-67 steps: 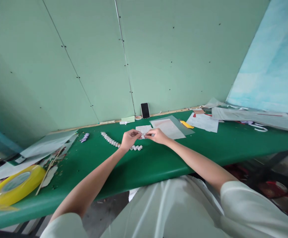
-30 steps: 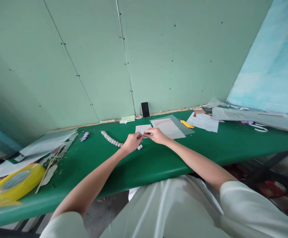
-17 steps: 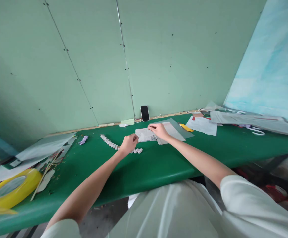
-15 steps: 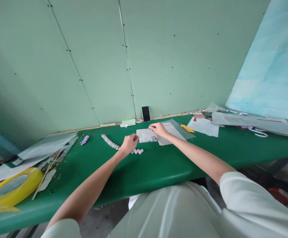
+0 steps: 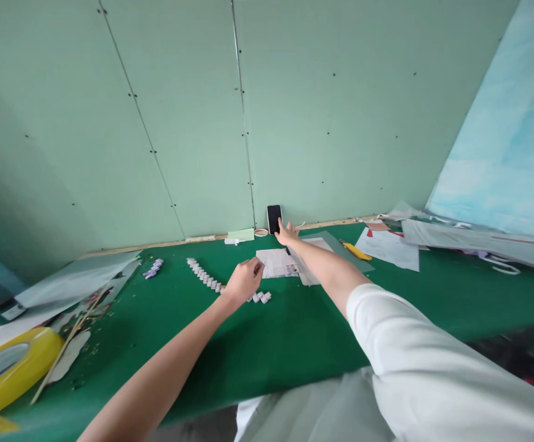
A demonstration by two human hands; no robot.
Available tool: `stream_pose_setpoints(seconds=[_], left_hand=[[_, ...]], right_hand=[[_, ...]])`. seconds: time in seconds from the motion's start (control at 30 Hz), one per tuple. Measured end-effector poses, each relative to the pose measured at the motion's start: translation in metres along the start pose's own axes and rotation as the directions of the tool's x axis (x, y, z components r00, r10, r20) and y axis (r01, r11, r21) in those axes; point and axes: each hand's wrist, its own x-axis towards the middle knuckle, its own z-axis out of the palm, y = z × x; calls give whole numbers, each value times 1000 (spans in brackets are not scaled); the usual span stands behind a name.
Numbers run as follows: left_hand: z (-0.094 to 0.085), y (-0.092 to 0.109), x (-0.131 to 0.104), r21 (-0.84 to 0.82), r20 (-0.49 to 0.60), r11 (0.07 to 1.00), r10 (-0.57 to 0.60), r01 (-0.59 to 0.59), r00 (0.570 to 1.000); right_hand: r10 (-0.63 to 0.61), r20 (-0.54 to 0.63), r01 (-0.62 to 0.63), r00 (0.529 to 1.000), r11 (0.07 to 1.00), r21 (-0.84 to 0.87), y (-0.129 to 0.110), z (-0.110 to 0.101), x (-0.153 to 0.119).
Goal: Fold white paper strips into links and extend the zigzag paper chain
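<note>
A black-screened phone (image 5: 274, 219) leans upright against the wall. My right hand (image 5: 287, 233) reaches to it with fingers apart, one fingertip at the lower part of the screen. Near the left edge of a small printed sheet (image 5: 274, 263) is my left hand (image 5: 245, 279), its fingers pinched together; anything between them is too small to make out. A curved row of small white folded pieces (image 5: 206, 278) runs across the green table, partly hidden behind my left hand. Further left lies a short lilac folded row (image 5: 153, 268).
At the left are a yellow tape roll (image 5: 16, 365), thin sticks (image 5: 67, 341) and loose sheets. A yellow cutter (image 5: 356, 251) lies right of the translucent sheets, with papers (image 5: 389, 247) beyond it. A pale green slip (image 5: 240, 234) lies by the wall.
My right hand has moved from the printed sheet up to the phone, and its fingers have spread. My left hand stays pinched beside the sheet. The view has shifted slightly.
</note>
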Motion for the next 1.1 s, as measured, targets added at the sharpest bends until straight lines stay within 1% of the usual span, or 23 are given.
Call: stream_pose_setpoints(seconds=[0.1,0.2,0.37,0.53,0.67,0.73,0.87,1.1], left_hand=[[3,-3,1,40,3,999,15,-15,1000],[6,-5,1,64,12,998,17,-17,1000],[4,-2,1,66,10,998,10,-11,1000],[2,-1,2,54,-2,999,6,-6,1000],[6,-3,2,50,27,999,-3,1,1000],[7,-3,1,52,34,999,-2,1,999],[8,-2,-1,59,46,998,4,-7,999],[9,-1,-2,68,60,998,-6,2,998]], right_hand=[[7,19,-6,1000,999,-52,-2,5,11],[-19,-26,17,999,997,-72,-1,10,12],[-24,-120,19,993,999,-45,1,14,7],[-31,-120,27,992,999,-35,-2,14,4],[-36,-136,39,990,999,18,-9,15,7],[-49,-129,56,990,997,45,-13,15,10],[-107,-58,110,993,992,53,-19,13,17],[-115,-5,115,993,985,128,-22,3,26]])
